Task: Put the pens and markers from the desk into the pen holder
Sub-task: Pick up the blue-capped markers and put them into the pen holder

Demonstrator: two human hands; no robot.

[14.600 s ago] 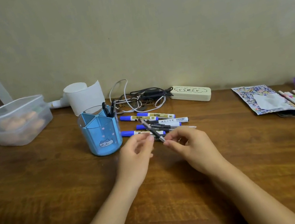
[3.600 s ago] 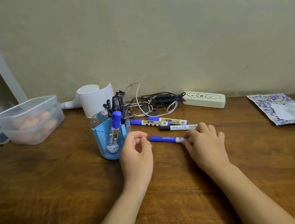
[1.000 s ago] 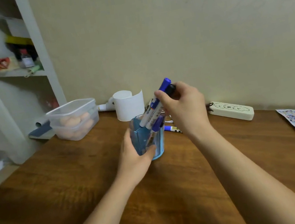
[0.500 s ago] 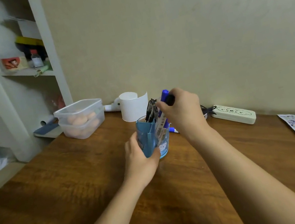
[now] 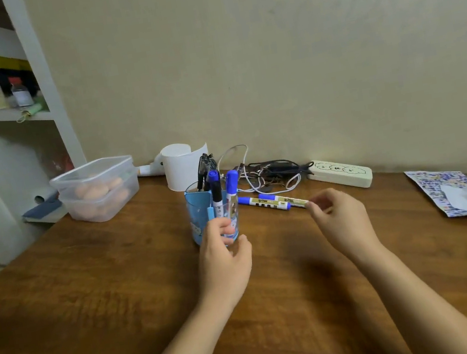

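While the dark wooden desk [image 5: 93,308] runs wide across the room up to a plain beige wall [image 5: 268,62], the person's left hand [image 5: 224,258] curls loosely at the near side of the blue plastic pen holder [image 5: 198,213], fingers bent around it but not clamped, thumb apart. That holder stands upright near the middle of the desk, with black pens [image 5: 203,168] at its back and two blue-capped white markers [image 5: 222,191] standing in front. Just to its right, two more blue-capped markers [image 5: 270,201] lie flat on the wood, side by side. The right hand [image 5: 341,220] is at their right end, thumb and forefinger drawn close at the tip of the farther one; I cannot tell whether they actually pinch it. Behind them, a tangle of black and white cables [image 5: 268,171] meets a cream power strip [image 5: 341,172] along the wall. A white paper roll [image 5: 181,167] stands behind the holder, and a clear lidded plastic box [image 5: 98,188] sits at the desk's left corner beside white shelves [image 5: 5,116]. A patterned packet [image 5: 457,192] lies far right.
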